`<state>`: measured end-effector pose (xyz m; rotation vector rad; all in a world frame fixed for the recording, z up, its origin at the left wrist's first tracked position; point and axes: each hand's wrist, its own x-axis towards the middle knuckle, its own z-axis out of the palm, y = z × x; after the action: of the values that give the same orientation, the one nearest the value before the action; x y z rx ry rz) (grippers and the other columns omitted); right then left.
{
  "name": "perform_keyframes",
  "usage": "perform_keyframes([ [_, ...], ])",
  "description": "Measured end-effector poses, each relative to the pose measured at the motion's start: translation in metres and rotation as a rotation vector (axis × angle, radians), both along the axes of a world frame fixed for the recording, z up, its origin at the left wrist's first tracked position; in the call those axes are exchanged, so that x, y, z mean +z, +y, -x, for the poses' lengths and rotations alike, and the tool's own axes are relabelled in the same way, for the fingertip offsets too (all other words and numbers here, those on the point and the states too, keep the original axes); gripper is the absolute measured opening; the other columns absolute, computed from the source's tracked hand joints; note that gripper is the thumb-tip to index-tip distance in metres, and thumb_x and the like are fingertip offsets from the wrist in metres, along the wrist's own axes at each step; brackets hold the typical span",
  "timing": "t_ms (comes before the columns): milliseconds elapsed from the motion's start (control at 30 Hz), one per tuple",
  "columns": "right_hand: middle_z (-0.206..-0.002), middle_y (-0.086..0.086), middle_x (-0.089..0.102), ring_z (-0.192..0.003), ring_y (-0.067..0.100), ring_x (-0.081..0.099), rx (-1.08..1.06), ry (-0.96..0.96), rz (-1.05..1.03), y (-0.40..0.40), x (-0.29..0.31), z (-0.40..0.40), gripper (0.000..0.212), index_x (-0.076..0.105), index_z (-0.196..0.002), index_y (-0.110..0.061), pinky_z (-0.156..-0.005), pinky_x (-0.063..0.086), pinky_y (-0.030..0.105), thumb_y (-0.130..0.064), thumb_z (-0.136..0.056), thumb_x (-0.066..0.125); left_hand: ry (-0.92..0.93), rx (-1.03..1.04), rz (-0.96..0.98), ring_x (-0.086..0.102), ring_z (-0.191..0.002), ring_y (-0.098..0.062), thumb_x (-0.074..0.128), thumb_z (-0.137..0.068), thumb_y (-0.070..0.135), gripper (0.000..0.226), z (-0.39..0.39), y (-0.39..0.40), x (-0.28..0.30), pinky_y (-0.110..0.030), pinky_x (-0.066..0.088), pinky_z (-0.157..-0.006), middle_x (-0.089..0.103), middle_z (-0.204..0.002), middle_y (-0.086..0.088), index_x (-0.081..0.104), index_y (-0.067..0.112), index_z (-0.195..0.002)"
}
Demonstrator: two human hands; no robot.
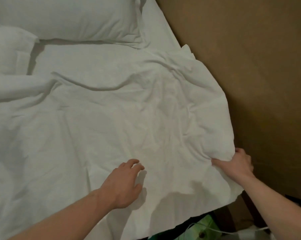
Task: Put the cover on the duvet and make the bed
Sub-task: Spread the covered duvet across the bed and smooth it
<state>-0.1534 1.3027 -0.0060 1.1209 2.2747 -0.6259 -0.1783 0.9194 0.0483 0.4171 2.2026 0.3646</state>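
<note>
The white duvet (111, 110) lies crumpled over the bed, soft and probably light, best taken at corners, where the right hand (239, 162) grips its near right corner and the left hand (123, 182) hovers with fingers spread.

No text, label, brand, number or sign can be read anywhere in this view.

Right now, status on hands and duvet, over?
Right hand has a grip on the duvet edge by the wall. Left hand open, just above it. Duvet wrinkled. Nothing in the way.
</note>
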Motion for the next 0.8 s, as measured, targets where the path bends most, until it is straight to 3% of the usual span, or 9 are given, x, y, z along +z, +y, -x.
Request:
perform_keyframes([
  [67, -0.112, -0.002, 0.064, -0.101, 0.021, 0.063, -0.074, 0.023, 0.218, 0.002, 0.018, -0.001, 0.076, 0.056, -0.134, -0.016, -0.079, 0.053, 0.036, -0.042, -0.071, 0.088, 0.005, -0.005, -0.033, 0.036, -0.141, -0.017, 0.051, -0.095, 0.038, 0.057, 0.002, 0.004, 0.016, -0.033, 0.035, -0.114, 0.024, -0.161, 0.010, 0.038, 0.032, -0.150],
  [133, -0.112, -0.002, 0.067, -0.099, 0.021, 0.066, -0.095, -0.065, 0.347, 0.007, 0.034, -0.005, 0.067, 0.058, -0.134, -0.018, -0.083, 0.056, 0.040, -0.033, -0.075, 0.087, 0.006, 0.000, -0.059, 0.036, -0.141, -0.015, 0.051, -0.095, 0.037, 0.056, 0.003, 0.008, 0.031, -0.032, 0.035, -0.113, 0.024, -0.160, 0.011, 0.039, 0.032, -0.149],
  [267, -0.139, 0.010, 0.055, -0.120, 0.033, 0.058, -0.103, -0.110, 0.207, 0.015, 0.047, -0.015, 0.101, 0.038, -0.149, -0.015, -0.097, 0.051, 0.047, -0.036, -0.067, 0.093, 0.053, 0.026, -0.111, 0.039, -0.138, -0.013, 0.050, -0.096, 0.038, 0.051, 0.009, 0.012, 0.049, -0.031, 0.038, -0.111, 0.025, -0.159, 0.013, 0.043, 0.033, -0.146],
  [367, -0.132, 0.005, 0.061, -0.113, 0.027, 0.060, -0.080, -0.062, 0.209, 0.012, 0.035, -0.024, 0.096, 0.048, -0.141, -0.021, -0.096, 0.052, 0.046, -0.043, -0.060, 0.095, 0.083, 0.012, -0.097, 0.039, -0.139, -0.013, 0.051, -0.095, 0.040, 0.052, 0.012, 0.009, 0.037, -0.032, 0.039, -0.110, 0.025, -0.159, 0.012, 0.044, 0.032, -0.146],
  [433, -0.132, 0.005, 0.060, -0.111, 0.025, 0.058, -0.085, -0.072, 0.225, 0.009, 0.014, -0.033, 0.088, 0.051, -0.140, -0.022, -0.097, 0.051, 0.045, -0.049, -0.066, 0.090, 0.086, 0.012, -0.076, 0.040, -0.138, -0.013, 0.053, -0.094, 0.040, 0.052, 0.010, 0.005, 0.020, -0.032, 0.040, -0.109, 0.026, -0.158, 0.013, 0.044, 0.033, -0.145],
  [567, -0.153, 0.009, 0.040, -0.136, 0.033, 0.043, -0.118, -0.095, 0.143, 0.007, -0.021, -0.037, 0.105, 0.040, -0.152, -0.014, -0.111, 0.040, 0.048, -0.067, -0.070, 0.080, 0.072, 0.006, -0.055, 0.043, -0.136, -0.012, 0.055, -0.091, 0.040, 0.051, 0.004, -0.004, -0.013, -0.032, 0.042, -0.108, 0.029, -0.156, 0.013, 0.047, 0.034, -0.141],
  [700, -0.143, 0.008, 0.050, -0.121, 0.031, 0.052, -0.306, -0.064, 0.267, 0.012, -0.033, -0.035, 0.108, 0.031, -0.152, -0.018, -0.105, 0.044, 0.048, -0.061, -0.068, 0.085, 0.059, 0.003, -0.041, 0.045, -0.134, -0.012, 0.056, -0.090, 0.038, 0.049, -0.001, -0.006, -0.031, -0.030, 0.042, -0.107, 0.031, -0.155, 0.013, 0.050, 0.034, -0.139],
  [800, -0.140, 0.004, 0.052, -0.123, 0.032, 0.055, -0.393, -0.006, 0.308, 0.019, -0.036, -0.039, 0.122, 0.027, -0.155, -0.024, -0.104, 0.047, 0.051, -0.054, -0.058, 0.094, 0.043, 0.003, -0.043, 0.047, -0.131, -0.011, 0.055, -0.092, 0.037, 0.047, -0.001, -0.001, -0.034, -0.029, 0.044, -0.103, 0.029, -0.154, 0.015, 0.050, 0.034, -0.138],
])
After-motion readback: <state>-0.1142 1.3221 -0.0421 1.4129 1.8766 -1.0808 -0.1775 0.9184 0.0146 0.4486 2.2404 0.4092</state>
